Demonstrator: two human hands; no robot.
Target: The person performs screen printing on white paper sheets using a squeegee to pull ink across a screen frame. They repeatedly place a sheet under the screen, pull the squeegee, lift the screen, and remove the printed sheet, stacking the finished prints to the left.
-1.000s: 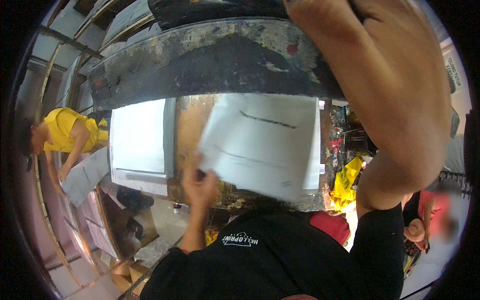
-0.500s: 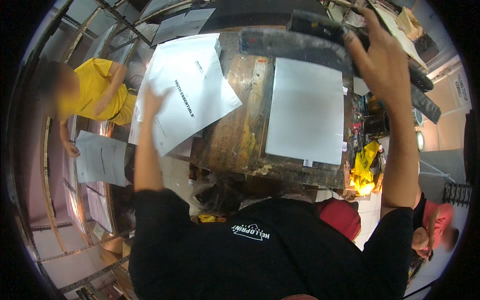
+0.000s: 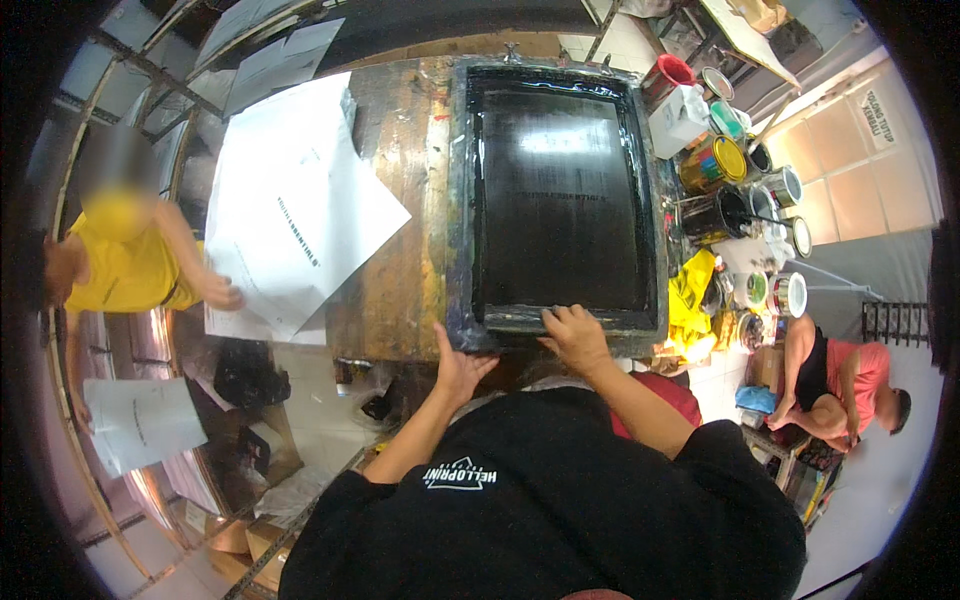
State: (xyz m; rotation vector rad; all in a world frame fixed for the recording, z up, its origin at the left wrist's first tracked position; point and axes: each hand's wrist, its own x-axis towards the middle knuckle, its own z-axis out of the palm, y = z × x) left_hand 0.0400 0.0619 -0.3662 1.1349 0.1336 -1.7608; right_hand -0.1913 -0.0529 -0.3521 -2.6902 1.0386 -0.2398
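A black-framed printing screen (image 3: 655,230) lies flat over the right part of the wooden table, its dark mesh glossy with wet ink near the far end. Faint lettering shows in the mesh. At the screen's near left corner is my left hand (image 3: 464,374), thumb and fingers apart, holding nothing. My right hand (image 3: 580,340) has its fingers bent over the dark bar along the near edge of the screen. Left of the screen lies a fanned stack of white printed sheets (image 3: 290,190). Any sheet under the screen is hidden.
Ink cans (image 3: 715,160) and tubs crowd the table's right side, with a yellow cloth (image 3: 692,290) nearby. A co-worker in yellow (image 3: 130,250) at left reaches toward the stack, near another sheet (image 3: 142,425). Someone in red (image 3: 860,385) sits at right.
The raised screen has come down flat, covering the white sheet. Both my hands have drawn back to the table's near edge. The co-worker in yellow has moved closer to the stack.
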